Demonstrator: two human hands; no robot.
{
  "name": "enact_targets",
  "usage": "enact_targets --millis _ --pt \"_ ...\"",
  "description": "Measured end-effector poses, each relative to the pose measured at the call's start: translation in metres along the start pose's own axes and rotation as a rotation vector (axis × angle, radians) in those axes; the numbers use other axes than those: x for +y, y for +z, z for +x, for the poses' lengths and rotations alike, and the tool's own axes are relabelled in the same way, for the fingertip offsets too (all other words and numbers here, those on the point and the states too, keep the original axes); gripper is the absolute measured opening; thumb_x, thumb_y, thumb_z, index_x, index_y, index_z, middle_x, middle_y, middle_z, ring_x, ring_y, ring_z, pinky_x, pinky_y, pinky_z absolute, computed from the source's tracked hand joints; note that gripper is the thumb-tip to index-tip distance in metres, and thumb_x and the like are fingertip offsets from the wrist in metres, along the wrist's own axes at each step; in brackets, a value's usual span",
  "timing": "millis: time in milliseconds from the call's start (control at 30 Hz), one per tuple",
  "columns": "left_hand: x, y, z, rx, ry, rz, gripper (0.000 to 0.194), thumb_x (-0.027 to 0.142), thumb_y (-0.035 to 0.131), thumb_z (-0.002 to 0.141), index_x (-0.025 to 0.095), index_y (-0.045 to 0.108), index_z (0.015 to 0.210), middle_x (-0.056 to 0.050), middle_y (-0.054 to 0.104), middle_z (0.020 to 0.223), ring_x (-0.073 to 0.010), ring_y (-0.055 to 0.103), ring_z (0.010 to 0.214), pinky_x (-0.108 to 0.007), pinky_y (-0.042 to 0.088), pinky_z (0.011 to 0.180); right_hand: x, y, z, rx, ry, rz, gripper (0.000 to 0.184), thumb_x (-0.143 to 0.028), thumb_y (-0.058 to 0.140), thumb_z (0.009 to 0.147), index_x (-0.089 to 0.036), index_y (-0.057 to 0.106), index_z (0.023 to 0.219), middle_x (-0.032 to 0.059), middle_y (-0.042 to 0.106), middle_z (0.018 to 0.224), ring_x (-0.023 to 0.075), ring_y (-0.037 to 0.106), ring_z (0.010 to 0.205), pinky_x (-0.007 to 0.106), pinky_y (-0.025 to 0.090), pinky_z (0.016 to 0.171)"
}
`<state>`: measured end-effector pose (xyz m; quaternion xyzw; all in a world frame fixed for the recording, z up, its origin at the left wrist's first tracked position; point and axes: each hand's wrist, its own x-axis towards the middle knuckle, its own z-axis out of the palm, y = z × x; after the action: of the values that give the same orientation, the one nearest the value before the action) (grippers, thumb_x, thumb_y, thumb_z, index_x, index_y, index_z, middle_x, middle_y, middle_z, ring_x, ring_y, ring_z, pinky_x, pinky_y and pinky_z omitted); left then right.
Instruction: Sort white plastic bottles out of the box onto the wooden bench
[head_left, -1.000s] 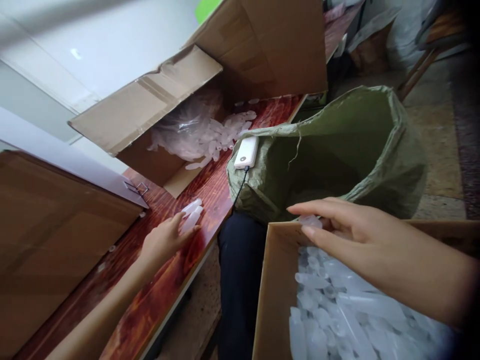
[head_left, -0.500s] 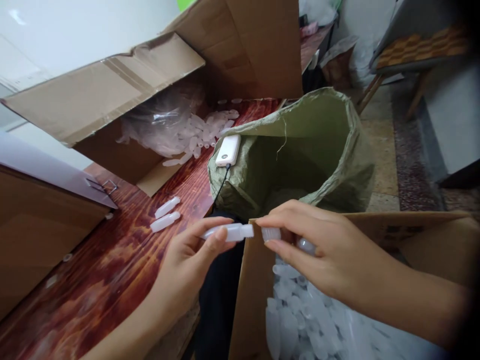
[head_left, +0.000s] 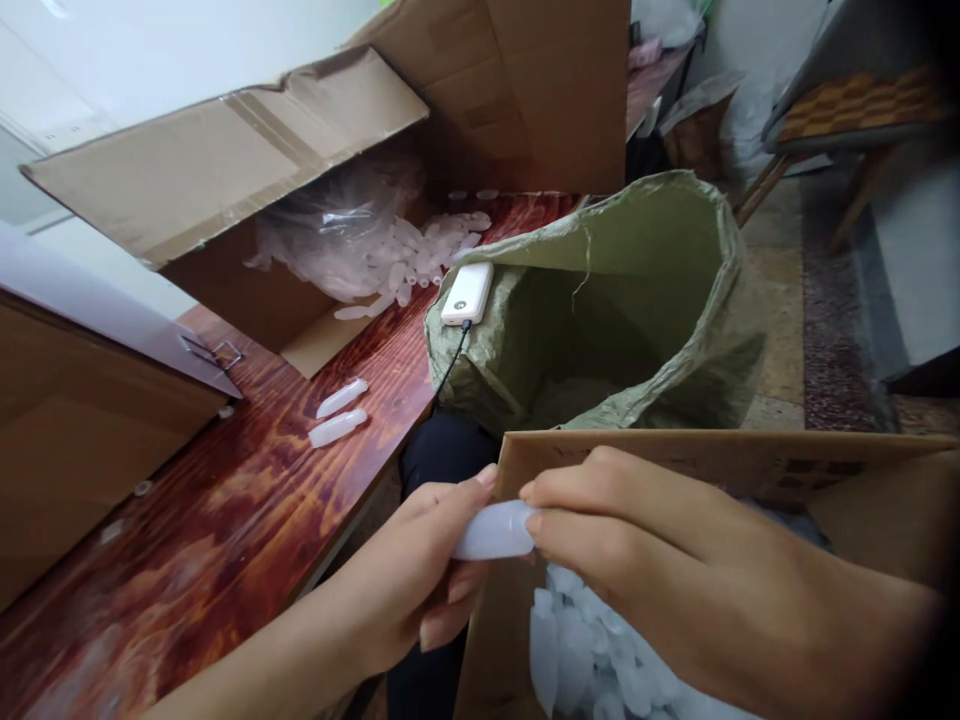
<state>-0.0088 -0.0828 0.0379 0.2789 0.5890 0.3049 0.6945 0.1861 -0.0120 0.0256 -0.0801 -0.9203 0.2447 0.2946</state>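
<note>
My left hand (head_left: 420,580) and my right hand (head_left: 637,560) meet over the near edge of a cardboard box (head_left: 675,460), both pinched on one small translucent plastic bottle (head_left: 495,530). The left hand holds its body, and the right hand's fingertips close on its right end. The box below holds several more clear plastic pieces (head_left: 577,650). Two similar bottles (head_left: 339,412) lie side by side on the red wooden table (head_left: 225,520).
A green woven sack (head_left: 660,300) stands open behind the box, with a white power bank (head_left: 468,293) and its black cable on its rim. A large open carton (head_left: 300,200) on its side spills plastic bottles at the back. A brown board (head_left: 82,420) is at left.
My hands have come together: the bottle in my left hand and the small piece in my right hand now meet. Both hands have dropped lower, toward the box edge.
</note>
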Motion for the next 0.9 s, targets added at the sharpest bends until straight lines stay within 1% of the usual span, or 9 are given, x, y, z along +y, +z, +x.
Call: enact_targets --millis 100,200,267,400,567,700,767,800,900 --pt "-0.009 0.001 -0.002 0.221 0.275 0.192 0.058 0.064 0.044 0.090 0.016 0.050 0.058 0.004 0.041 0.040 -0.0056 0.035 0.032 -0.016 0.025 0.034 0.000 0.001 0.003 -0.005 0.219 0.062 0.015 -0.031 0.048 0.099 -0.020 0.059 0.102 0.0025 0.065 0.091 0.0166 0.060 0.080 0.029 0.048 0.069" --pt "-0.015 0.002 -0.003 0.323 0.441 0.345 0.055 0.062 0.040 0.093 0.016 0.054 0.066 0.003 0.044 0.047 -0.0071 0.039 0.041 -0.018 0.028 0.040 -0.001 0.000 0.005 -0.019 0.444 0.132 0.038 -0.051 0.045 0.098 -0.022 0.059 0.079 -0.0014 0.060 0.069 0.0135 0.057 0.061 0.026 0.039 0.052" --pt "-0.016 0.000 -0.005 0.356 0.466 0.417 0.054 0.059 0.041 0.094 0.016 0.053 0.063 0.004 0.040 0.048 -0.0073 0.036 0.043 -0.019 0.025 0.042 -0.001 -0.002 0.004 0.005 0.362 0.077 0.043 -0.057 0.042 0.097 -0.021 0.062 0.085 -0.0003 0.062 0.069 0.0146 0.058 0.061 0.027 0.038 0.053" --pt "-0.016 -0.009 -0.009 0.411 0.474 0.482 0.053 0.057 0.042 0.094 0.016 0.052 0.061 0.003 0.038 0.053 -0.0083 0.032 0.049 -0.021 0.024 0.045 0.007 -0.004 -0.001 -0.033 -0.033 -0.207 0.051 -0.062 0.051 0.091 -0.020 0.061 0.117 0.0024 0.064 0.071 0.0189 0.059 0.060 0.031 0.036 0.053" --pt "-0.017 -0.017 -0.014 0.402 0.439 0.447 0.053 0.056 0.043 0.093 0.016 0.051 0.059 0.002 0.038 0.052 -0.0084 0.032 0.049 -0.021 0.023 0.044 0.011 -0.005 -0.001 -0.138 0.003 -0.318 0.062 -0.065 0.044 0.092 -0.014 0.059 0.123 0.0039 0.063 0.072 0.0205 0.059 0.060 0.032 0.037 0.052" --pt "-0.017 -0.013 -0.010 0.255 0.223 0.283 0.057 0.066 0.042 0.088 0.018 0.044 0.057 0.005 0.031 0.045 -0.0069 0.024 0.040 -0.020 0.016 0.037 -0.001 -0.001 0.005 -0.086 -0.200 -0.367 0.027 -0.033 0.046 0.099 -0.015 0.059 0.113 0.0043 0.065 0.078 0.0194 0.056 0.062 0.034 0.036 0.054" --pt "-0.017 -0.008 -0.011 0.224 0.165 0.301 0.058 0.067 0.038 0.089 0.020 0.042 0.057 0.006 0.027 0.041 -0.0075 0.022 0.035 -0.022 0.013 0.034 -0.007 0.002 0.007 -0.088 -0.093 -0.298 0.023 -0.029 0.043 0.099 -0.016 0.061 0.091 0.0030 0.061 0.072 0.0178 0.053 0.059 0.033 0.034 0.051" --pt "-0.017 -0.005 -0.012 0.241 0.230 0.378 0.057 0.065 0.036 0.091 0.020 0.045 0.057 0.005 0.030 0.041 -0.0084 0.025 0.035 -0.022 0.016 0.034 -0.009 0.003 0.008 -0.103 0.040 -0.199 0.028 -0.031 0.042 0.099 -0.018 0.059 0.080 0.0015 0.059 0.067 0.0163 0.051 0.056 0.032 0.033 0.050" --pt "-0.018 0.002 -0.023 0.394 0.652 0.722 0.049 0.054 0.037 0.095 0.021 0.062 0.068 -0.001 0.051 0.052 -0.0131 0.045 0.046 -0.026 0.035 0.046 -0.017 0.004 0.011 -0.200 0.511 0.247 0.038 -0.041 0.045 0.097 -0.021 0.049 0.065 -0.0037 0.050 0.056 0.0117 0.046 0.051 0.026 0.031 0.046"
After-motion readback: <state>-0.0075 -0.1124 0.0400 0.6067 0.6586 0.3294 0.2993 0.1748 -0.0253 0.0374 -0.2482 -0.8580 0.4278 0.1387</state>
